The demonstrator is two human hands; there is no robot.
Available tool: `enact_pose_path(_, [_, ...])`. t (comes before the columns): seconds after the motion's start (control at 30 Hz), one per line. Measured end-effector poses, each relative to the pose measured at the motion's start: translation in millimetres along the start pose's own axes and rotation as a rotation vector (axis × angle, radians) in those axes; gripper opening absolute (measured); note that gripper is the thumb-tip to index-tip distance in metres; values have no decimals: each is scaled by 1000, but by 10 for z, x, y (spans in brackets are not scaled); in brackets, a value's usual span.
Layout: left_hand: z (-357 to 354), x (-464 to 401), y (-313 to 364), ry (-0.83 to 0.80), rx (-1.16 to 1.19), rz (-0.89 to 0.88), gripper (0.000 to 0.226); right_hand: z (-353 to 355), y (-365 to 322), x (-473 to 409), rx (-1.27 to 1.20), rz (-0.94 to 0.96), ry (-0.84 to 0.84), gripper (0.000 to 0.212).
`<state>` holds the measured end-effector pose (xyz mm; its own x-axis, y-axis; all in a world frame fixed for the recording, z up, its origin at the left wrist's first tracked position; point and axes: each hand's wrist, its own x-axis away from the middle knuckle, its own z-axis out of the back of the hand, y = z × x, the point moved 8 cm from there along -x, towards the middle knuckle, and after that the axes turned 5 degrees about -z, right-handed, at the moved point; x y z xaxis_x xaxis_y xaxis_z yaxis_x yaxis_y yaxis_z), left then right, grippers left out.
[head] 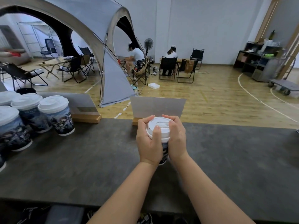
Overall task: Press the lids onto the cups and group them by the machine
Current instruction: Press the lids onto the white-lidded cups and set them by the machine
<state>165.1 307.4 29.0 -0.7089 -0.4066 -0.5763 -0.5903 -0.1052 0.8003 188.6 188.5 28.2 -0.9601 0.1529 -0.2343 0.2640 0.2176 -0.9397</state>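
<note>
A printed paper cup [163, 153] with a white lid [159, 125] stands upright on the dark counter [226, 159], near its far edge. My left hand [149, 143] and my right hand [177, 139] wrap it from both sides, with the fingers and thumbs lying on the lid's rim. At the far left several lidded cups of the same print stand close together; the nearest to me in reach is one lidded cup [56, 115]. No machine is in view.
Two grey sign cards in wooden bases stand along the counter's far edge, one sign card [157, 106] right behind the held cup, the other card [77, 104] by the cup group. Beyond are a tent, folding chairs and two seated people.
</note>
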Motion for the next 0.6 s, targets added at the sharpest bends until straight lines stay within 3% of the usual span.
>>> enact_pose_path(0.17, [73, -14, 7, -16, -221, 2, 37, 11, 35, -32, -36, -213, -101, 29])
enact_pose_path(0.4, [32, 36, -1, -50, -136, 96, 29, 26, -23, -14, 97, -191, -52, 18])
enact_pose_path(0.5, [19, 116, -98, -147, 1, 216, 55, 38, -7, 15, 78, -177, -41, 24])
enact_pose_path(0.6, [45, 255, -250, -313, 104, 292, 70, 18, 58, 45, 12, -159, -29, 48])
